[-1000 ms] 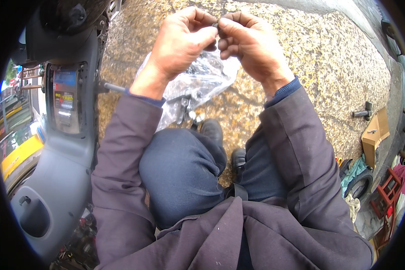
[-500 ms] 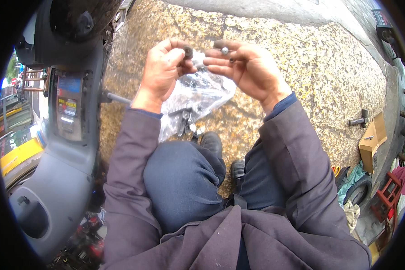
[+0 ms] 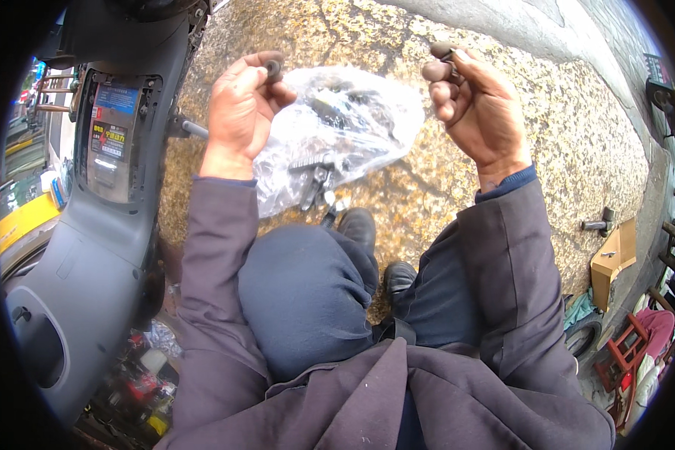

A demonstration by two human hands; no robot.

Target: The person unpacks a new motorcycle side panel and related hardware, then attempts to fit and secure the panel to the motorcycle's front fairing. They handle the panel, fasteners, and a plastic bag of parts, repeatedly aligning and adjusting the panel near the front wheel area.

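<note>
"Where could a hand pass?"
"Between the left hand (image 3: 240,116) and right hand (image 3: 489,112), well apart, over the plastic bag (image 3: 367,124); also rightward over the ground (image 3: 577,135), up to the hammer (image 3: 597,224) and box (image 3: 613,259)."
"What's in the way?"
"The scooter (image 3: 101,240) along the left, the left knee (image 3: 300,289) nearer the body."

Light: bright, diffuse daylight | Shadows: soft, faint | Glare: white highlights across crinkled clear plastic bag (image 3: 405,112), washing out some folds | Blur: small dark ring-shaped part (image 3: 274,69) slightly soft, fine detail lost | Tone: mottled tan stone ground (image 3: 562,135) pale in patches | Lens: black circular vignette, bluish fringing, straight edges bowing near rim
</note>
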